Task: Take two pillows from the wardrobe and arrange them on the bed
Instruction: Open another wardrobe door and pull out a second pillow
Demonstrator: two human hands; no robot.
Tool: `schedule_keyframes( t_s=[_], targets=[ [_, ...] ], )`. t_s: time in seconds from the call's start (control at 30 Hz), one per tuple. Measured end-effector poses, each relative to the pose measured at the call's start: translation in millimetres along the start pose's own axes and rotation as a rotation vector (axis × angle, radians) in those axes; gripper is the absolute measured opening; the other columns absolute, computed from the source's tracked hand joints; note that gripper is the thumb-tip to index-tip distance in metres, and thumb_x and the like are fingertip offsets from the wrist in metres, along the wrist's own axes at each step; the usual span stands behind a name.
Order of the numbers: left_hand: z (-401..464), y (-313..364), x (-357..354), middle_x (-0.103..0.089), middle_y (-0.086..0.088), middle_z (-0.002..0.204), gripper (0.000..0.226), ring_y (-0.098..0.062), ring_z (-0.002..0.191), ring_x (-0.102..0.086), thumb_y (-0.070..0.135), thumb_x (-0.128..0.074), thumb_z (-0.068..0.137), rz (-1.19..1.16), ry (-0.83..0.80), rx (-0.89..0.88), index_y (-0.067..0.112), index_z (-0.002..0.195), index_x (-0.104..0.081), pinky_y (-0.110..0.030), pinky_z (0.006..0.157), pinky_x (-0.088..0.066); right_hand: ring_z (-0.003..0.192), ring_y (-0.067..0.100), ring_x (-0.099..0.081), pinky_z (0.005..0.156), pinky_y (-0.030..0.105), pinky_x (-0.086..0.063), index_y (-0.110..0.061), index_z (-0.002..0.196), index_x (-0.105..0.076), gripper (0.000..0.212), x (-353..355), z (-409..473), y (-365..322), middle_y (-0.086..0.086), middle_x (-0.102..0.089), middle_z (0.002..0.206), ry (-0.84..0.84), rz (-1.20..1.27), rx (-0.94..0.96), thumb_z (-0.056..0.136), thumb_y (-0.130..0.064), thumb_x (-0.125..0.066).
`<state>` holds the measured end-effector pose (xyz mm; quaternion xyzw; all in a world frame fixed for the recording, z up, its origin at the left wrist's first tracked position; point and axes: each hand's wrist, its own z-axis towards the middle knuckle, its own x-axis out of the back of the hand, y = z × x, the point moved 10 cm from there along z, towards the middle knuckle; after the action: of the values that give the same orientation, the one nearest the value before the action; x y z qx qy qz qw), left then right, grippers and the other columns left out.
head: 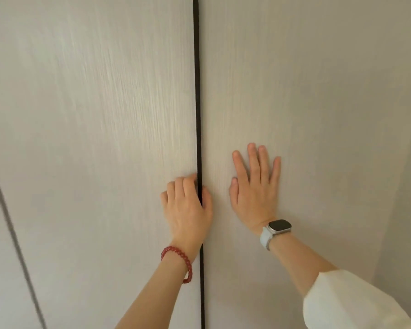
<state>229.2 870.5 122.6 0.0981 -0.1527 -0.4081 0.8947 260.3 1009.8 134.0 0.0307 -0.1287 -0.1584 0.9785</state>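
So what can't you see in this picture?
All from the head view:
- Pillows and wardrobe inside: hidden behind the shut left door and right door.
- The bed: outside the frame.
- Left hand fingertips: curled into the dark gap, so the grip is unclear.
- Right hand palm: pressed flat on the door, facing away.
- Right sleeve: cut off by the bottom edge.
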Motion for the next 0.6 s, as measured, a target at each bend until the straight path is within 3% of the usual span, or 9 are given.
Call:
schedule_keyframes(
  t_s=[0.1,0.2,0.37,0.43,0.53,0.6],
  targets=[
    [-4.6,0.7,1.3,-0.056,-0.010,0.065,0.012,-0.028,0.060,-0.051,0.007,-0.066,0.074,0.090,-0.087,0.047,0.005,0.072,-0.055,-0.034,0.056,-0.036,0.137,0.032,-0.014,0.107,0.061,-0.013,-0.018,0.142,-0.015,0.054,-3.8,-1.8,1.1,0.016,-0.030,0.147,-0.106,-0.008,0.022,0.091,-0.031,-0.028],
    [-3.8,1.0,4.7,-0.056,-0.012,0.063,0.014,-0.028,0.058,-0.050,0.006,-0.066,0.075,0.079,-0.149,0.108,0.003,0.068,-0.054,-0.035,0.055,-0.036,0.138,0.033,-0.014,0.108,0.060,-0.013,-0.018,0.142,-0.015,0.055,0.1,-2.1,0.8,0.015,-0.026,0.149,-0.193,0.026,0.021,0.091,-0.030,-0.030],
    [-8.2,-3.1,15.5,-0.056,-0.008,0.073,0.015,-0.023,0.069,-0.046,0.016,-0.056,0.084,0.013,-0.234,0.177,0.006,0.073,-0.052,-0.031,0.062,-0.032,0.139,0.036,-0.018,0.110,0.058,-0.017,-0.016,0.136,-0.033,0.062,17.2,-20.8,0.0,0.015,-0.026,0.150,-0.302,0.220,0.023,0.078,-0.009,-0.053],
    [-12.5,2.5,32.0,-0.057,-0.009,0.071,0.016,-0.025,0.068,-0.049,0.014,-0.059,0.083,-0.039,-0.228,0.135,0.005,0.072,-0.053,-0.033,0.060,-0.037,0.136,0.037,-0.026,0.108,0.058,-0.027,-0.011,0.126,-0.045,0.052,26.2,-33.5,-1.4,0.017,-0.035,0.145,-0.325,0.344,-0.021,0.076,-0.003,-0.054],
    [-22.8,9.0,68.1,-0.054,-0.006,0.068,0.017,-0.022,0.066,-0.050,0.012,-0.062,0.082,-0.130,-0.202,0.081,0.004,0.070,-0.054,-0.035,0.058,-0.043,0.116,0.035,-0.051,0.092,0.040,-0.047,-0.006,0.116,-0.053,0.036,47.3,-59.8,-14.6,0.017,-0.055,0.125,-0.337,0.644,-0.096,0.081,0.000,-0.051],
    [-31.5,7.2,95.9,-0.052,-0.001,0.070,0.015,-0.018,0.066,-0.049,0.013,-0.062,0.083,-0.188,-0.186,0.088,0.008,0.071,-0.054,-0.028,0.058,-0.043,0.101,0.026,-0.060,0.080,0.025,-0.047,-0.009,0.116,-0.053,0.031,66.0,-84.7,-36.2,0.011,-0.061,0.115,-0.373,0.793,-0.068,0.086,-0.006,-0.044]
  ],
)
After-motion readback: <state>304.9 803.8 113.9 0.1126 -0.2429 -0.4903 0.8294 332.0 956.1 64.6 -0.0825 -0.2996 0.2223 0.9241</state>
